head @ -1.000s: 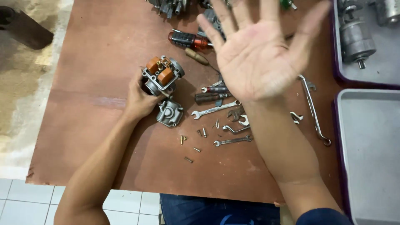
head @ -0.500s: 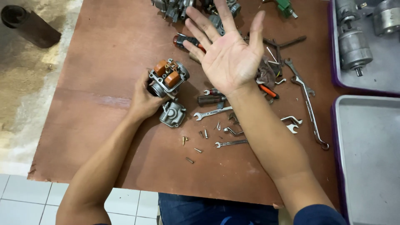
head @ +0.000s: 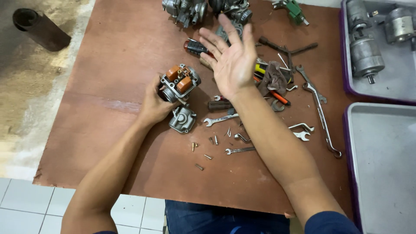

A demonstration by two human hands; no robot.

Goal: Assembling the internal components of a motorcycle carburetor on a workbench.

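Head view: the left hand (head: 152,104) grips a carburetor body (head: 180,83) with orange floats, held on the brown table (head: 108,65) just above its detached float bowl (head: 182,119). The right hand (head: 232,60) hovers spread wide, palm up, holding nothing, above the screwdrivers (head: 197,47) and wrenches (head: 220,118).

The left hand (head: 154,104) is on the table (head: 108,65), wrapped around the carburetor (head: 180,82). A metal bowl (head: 182,119) lies just in front of it. The right hand (head: 232,58) is up above the tools, to the right of the carburetor. Wrenches (head: 221,119) and small screws (head: 199,151) lie in front of that hand. Two trays (head: 381,143) sit at the right edge, with motors (head: 366,54) in the far one.
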